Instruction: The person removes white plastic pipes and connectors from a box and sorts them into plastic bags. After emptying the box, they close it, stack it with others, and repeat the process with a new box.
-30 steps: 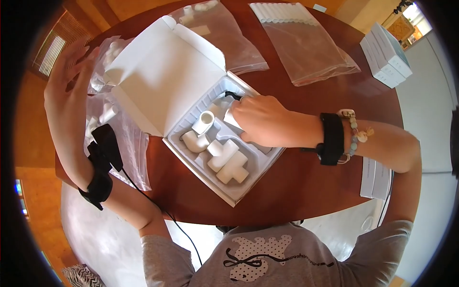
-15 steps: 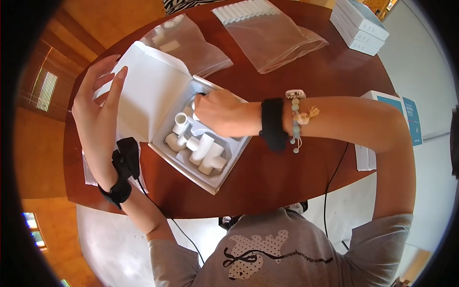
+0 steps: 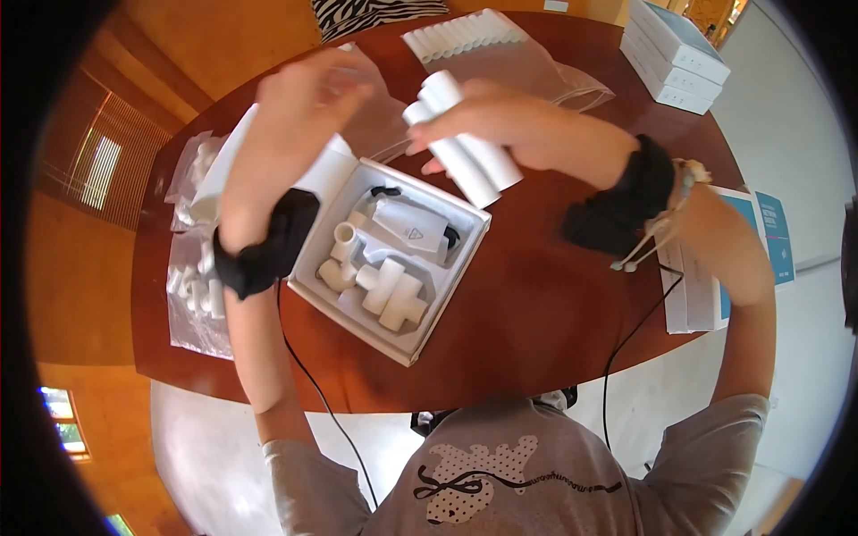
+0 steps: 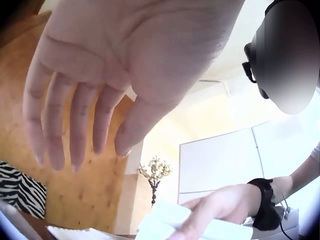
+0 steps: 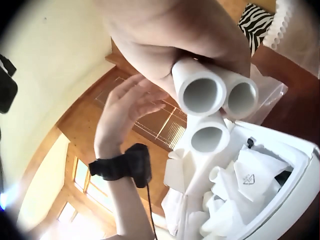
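My right hand [image 3: 496, 116] grips a bundle of white plastic pipes [image 3: 466, 174] above the far right edge of the open white box [image 3: 353, 328]. In the right wrist view three hollow pipe ends [image 5: 201, 96] show beneath the palm. My left hand [image 3: 288, 129] is raised over the lid, blurred in the head view. The left wrist view shows its fingers [image 4: 79, 120] straight and holding nothing. Inside the box's moulded tray lie several white pipe fittings [image 3: 391, 290] and a white wrapped packet [image 3: 411, 230] with a black piece beside it.
Plastic bags of fittings [image 3: 192, 299] lie at the left. Behind the box is a bag of thin white tubes [image 3: 465, 40]. White boxes [image 3: 675, 58] are stacked at the back right; another blue-and-white box [image 3: 693, 290] stands at the right edge. Cables trail from both wrists.
My right hand has come up out of the box with the pipes and moved toward the back of the table. My left hand has swung right, over the lid. The packet now shows.
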A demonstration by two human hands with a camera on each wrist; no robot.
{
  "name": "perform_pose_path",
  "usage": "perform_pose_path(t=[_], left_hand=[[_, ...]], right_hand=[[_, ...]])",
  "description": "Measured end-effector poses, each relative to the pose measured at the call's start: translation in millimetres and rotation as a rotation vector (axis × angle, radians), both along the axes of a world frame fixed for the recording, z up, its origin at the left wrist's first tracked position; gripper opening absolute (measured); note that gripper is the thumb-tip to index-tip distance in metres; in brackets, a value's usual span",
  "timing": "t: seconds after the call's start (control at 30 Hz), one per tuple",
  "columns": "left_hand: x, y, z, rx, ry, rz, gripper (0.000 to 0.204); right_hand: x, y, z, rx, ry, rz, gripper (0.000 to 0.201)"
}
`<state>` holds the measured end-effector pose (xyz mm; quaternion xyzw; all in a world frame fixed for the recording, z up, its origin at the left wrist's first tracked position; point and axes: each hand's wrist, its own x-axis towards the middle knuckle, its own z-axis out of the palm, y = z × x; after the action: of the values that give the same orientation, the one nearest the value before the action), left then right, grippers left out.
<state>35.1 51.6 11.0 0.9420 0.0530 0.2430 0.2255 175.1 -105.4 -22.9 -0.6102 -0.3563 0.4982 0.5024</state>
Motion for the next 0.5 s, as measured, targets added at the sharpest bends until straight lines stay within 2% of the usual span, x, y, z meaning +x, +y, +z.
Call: perform_pose_path(t=[0.1,0.13,0.2,0.23,0.33,0.37,0.47,0.5], left_hand=[[58.2,-25.9,-25.0,0.086,0.088,-0.122,0.027],[81.8,-30.9,-44.5,0.16,0.175,-0.11,0.033],[104.3,-69.2,-63.2,0.313,0.191,-0.009,0.051],[124.5,-71.1,-88.9,0.363,0.098,-0.066,0.055],[155.7,-85.2,-106.3,0.414,0.023,-0.093,0.053],[162.1,-85.8,-109.4,0.421,0.046,-0.076,0.039],[175.2,-78.2,-118.8,0.402,0.101,-0.058,0.029],[177.2,-75.1,-122.1,0.385,0.038,-0.047,0.025]], right_hand=[[36.4,-34.8,12.4,-0.027,0.051,-0.188,0.045],[55.5,-45.6,9.0,-0.028,0.034,-0.219,0.046],[82.6,-72.3,2.7,-0.055,0.042,-0.252,0.042],[88.8,-86.7,1.3,-0.085,0.044,-0.271,0.041],[99.9,-111.8,-10.0,-0.21,0.076,-0.265,0.038],[100.5,-115.9,-11.8,-0.258,0.088,-0.252,0.037],[98.3,-115.3,-12.0,-0.353,0.11,-0.219,0.035],[98.5,-111.6,-12.9,-0.351,0.093,-0.194,0.034]])
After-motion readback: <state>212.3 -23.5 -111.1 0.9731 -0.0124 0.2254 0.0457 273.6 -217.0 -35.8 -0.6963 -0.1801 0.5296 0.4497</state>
